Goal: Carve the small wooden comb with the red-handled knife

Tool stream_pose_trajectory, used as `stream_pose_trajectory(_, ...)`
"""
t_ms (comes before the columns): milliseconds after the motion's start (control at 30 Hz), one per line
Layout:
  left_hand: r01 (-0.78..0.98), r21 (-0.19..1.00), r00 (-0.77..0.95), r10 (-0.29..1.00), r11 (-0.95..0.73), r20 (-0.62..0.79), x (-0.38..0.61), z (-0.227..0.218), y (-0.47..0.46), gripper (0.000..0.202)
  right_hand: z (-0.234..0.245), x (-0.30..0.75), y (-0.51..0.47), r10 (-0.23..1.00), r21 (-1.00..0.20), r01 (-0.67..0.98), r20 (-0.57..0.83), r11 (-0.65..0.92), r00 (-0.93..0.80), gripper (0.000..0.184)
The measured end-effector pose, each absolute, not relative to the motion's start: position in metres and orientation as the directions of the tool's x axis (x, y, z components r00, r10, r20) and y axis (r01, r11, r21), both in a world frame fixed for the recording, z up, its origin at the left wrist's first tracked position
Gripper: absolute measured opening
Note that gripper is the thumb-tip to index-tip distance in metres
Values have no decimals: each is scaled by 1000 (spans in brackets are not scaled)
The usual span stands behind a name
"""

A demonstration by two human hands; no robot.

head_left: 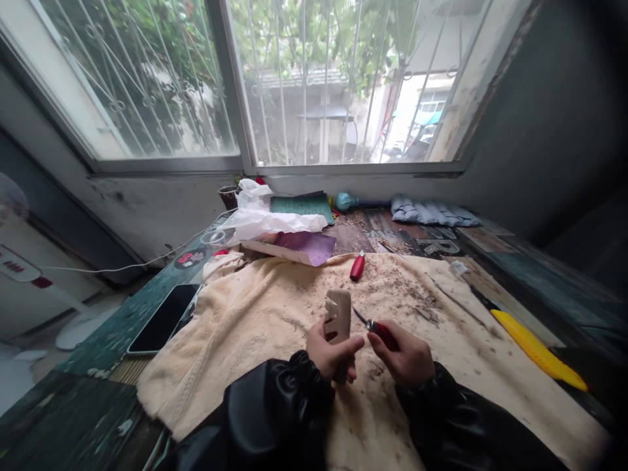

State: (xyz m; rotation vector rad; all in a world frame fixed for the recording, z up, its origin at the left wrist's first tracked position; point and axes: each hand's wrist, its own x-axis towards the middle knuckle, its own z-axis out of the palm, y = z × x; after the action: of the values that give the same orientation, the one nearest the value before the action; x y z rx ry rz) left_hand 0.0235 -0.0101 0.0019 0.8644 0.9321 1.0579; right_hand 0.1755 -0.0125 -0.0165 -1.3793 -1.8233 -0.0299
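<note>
My left hand (330,353) is wrapped round a pale wooden comb blank (344,311), held upright with notches cut along its left side. My right hand (406,356) grips the red handle of a carving knife (385,332). The thin dark blade points up and left, close to the wood's right side; whether it touches cannot be told. Beneath both hands lies a cream towel (255,327) strewn with wood shavings. A second red-handled tool (358,267) rests on the towel beyond the wood.
A phone (164,320) lies at the left, and a yellow-handled tool (537,348) at the right. Behind the towel are a purple sheet (314,247), white crumpled plastic (275,222), a green mat (309,208) and a grey padded bundle (432,212) below the barred window.
</note>
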Motion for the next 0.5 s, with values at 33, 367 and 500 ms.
stream_pose_trajectory(33, -315, 902, 244, 943, 296, -225, 22, 1, -9, 48, -15, 176, -12, 797, -464, 804, 604, 372, -20, 43)
stream_pose_trajectory(367, -416, 841, 431, 890, 345, -151, 18, -5, -2, 56, -18, 181, -11, 835, -433, 795, 527, 425, -159, 41)
stream_pose_trajectory(500, -393, 880, 313, 939, 266, -144, 18, -9, -4, 52, -18, 180, -12, 829, -415, 795, 526, 443, -188, 38)
